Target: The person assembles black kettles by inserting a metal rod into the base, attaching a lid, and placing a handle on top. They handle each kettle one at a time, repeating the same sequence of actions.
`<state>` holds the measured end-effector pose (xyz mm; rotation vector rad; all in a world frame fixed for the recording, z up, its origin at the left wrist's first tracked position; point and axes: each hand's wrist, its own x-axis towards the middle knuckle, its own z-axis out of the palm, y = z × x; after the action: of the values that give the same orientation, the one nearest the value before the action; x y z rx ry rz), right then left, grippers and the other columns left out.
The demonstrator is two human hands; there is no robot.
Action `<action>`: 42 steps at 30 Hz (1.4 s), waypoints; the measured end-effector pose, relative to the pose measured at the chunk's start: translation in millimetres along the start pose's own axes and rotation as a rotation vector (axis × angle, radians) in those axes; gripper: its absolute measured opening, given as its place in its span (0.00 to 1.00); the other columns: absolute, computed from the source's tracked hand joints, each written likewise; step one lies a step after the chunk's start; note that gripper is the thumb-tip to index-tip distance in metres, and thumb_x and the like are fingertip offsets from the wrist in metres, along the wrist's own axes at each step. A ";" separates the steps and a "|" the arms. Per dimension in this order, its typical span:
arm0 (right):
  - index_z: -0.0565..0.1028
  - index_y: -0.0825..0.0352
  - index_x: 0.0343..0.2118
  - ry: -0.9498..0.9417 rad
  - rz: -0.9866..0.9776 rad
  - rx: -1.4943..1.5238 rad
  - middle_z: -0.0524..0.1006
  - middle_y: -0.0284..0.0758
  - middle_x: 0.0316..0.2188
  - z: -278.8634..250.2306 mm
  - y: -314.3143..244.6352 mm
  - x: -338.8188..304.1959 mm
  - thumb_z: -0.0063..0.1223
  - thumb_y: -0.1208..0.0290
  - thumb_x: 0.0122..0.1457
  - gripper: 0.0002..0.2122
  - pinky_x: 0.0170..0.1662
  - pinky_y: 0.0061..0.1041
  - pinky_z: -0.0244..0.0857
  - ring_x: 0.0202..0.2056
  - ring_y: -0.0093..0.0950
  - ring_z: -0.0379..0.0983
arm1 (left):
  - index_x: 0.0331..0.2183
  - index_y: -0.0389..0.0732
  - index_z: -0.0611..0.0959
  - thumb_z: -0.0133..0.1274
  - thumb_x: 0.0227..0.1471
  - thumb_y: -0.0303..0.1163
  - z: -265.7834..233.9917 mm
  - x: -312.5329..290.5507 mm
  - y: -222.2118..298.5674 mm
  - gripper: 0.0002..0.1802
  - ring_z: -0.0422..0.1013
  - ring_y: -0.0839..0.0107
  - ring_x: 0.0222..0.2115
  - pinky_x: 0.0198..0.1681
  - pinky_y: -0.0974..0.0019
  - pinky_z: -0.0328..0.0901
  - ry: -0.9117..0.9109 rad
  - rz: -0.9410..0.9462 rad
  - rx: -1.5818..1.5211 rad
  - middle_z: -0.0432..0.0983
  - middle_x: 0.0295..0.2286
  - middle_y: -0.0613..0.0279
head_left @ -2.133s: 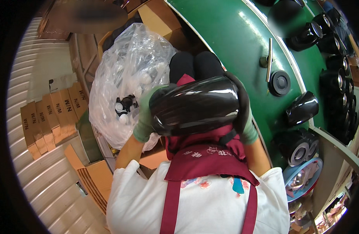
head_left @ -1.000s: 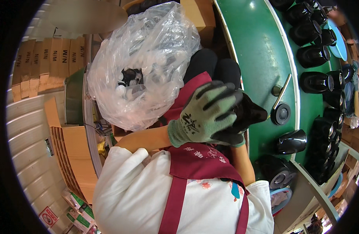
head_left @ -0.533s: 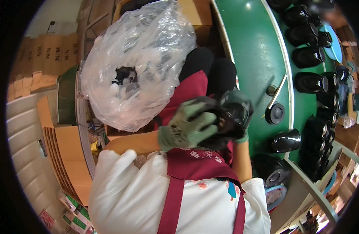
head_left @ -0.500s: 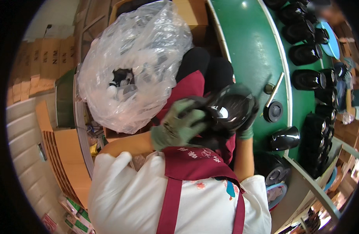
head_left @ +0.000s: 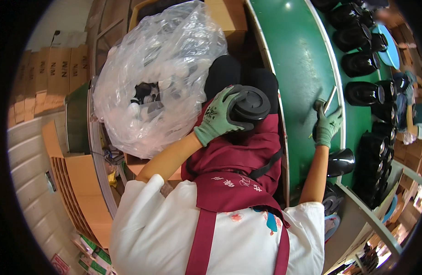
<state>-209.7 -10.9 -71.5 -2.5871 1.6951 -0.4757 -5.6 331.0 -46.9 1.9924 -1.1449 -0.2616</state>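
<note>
My left hand (head_left: pixel 222 114), in a green and grey work glove, grips a black housing with its round, ringed base (head_left: pixel 251 103) turned up. The housing is above my lap, and its lower part is hidden. On the green work surface, my right hand (head_left: pixel 329 124), gloved alike, reaches with fingers apart over a thin pale stick (head_left: pixel 331 98). A small dark piece (head_left: pixel 319 104) lies at its fingertips. The hand partly covers a black disc (head_left: pixel 315 133). Close to the right wrist, a glossy black housing (head_left: pixel 341 162) lies on its side.
A large clear plastic bag (head_left: pixel 174 59) holding wrapped items stands left of my knees. Several black housings (head_left: pixel 364 94) line the far side of the green surface (head_left: pixel 284 50), beyond a pale rail (head_left: pixel 335 59). Cardboard (head_left: pixel 85 192) stands at the left.
The housing has turned from glossy side up to base up and shifted left, in my left hand alone. My right hand has let go of it and moved right to the stick.
</note>
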 end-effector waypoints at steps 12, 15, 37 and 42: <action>0.72 0.72 0.61 -1.146 -0.208 1.053 0.80 0.32 0.46 -75.1 -119.6 9.6 0.51 0.80 0.57 0.25 0.43 0.17 0.68 0.38 0.17 0.72 | 0.54 0.43 0.81 0.70 0.43 0.41 -60.6 31.6 25.0 0.35 0.69 0.47 0.55 0.61 0.48 0.61 0.068 0.157 -0.107 0.75 0.51 0.50; 0.76 0.73 0.56 -1.270 -0.438 0.846 0.82 0.39 0.49 -85.0 -153.5 22.6 0.54 0.79 0.53 0.24 0.55 0.26 0.69 0.48 0.23 0.77 | 0.53 0.42 0.81 0.65 0.49 0.39 -80.3 85.4 44.7 0.29 0.72 0.50 0.52 0.56 0.48 0.65 0.215 0.196 0.206 0.77 0.49 0.52; 0.64 0.71 0.63 -1.367 -0.208 2.304 0.77 0.34 0.49 82.4 -121.2 -15.6 0.36 0.70 0.73 0.19 0.63 0.25 0.63 0.51 0.26 0.75 | 0.46 0.47 0.85 0.52 0.62 0.42 -48.7 93.1 45.6 0.16 0.78 0.53 0.41 0.43 0.53 0.72 -0.446 -0.120 0.294 0.81 0.41 0.56; 0.82 0.69 0.33 -1.593 -0.083 1.551 0.82 0.43 0.35 -32.2 -136.9 -28.1 0.59 0.65 0.56 0.11 0.38 0.30 0.72 0.31 0.30 0.77 | 0.45 0.46 0.85 0.51 0.61 0.43 -49.9 92.2 -19.6 0.17 0.77 0.52 0.41 0.45 0.55 0.70 -0.561 0.048 -0.046 0.80 0.40 0.55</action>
<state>-106.0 75.8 -23.8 -1.0017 0.2372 0.2617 85.5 289.6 -9.9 1.8990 -1.5077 -0.8534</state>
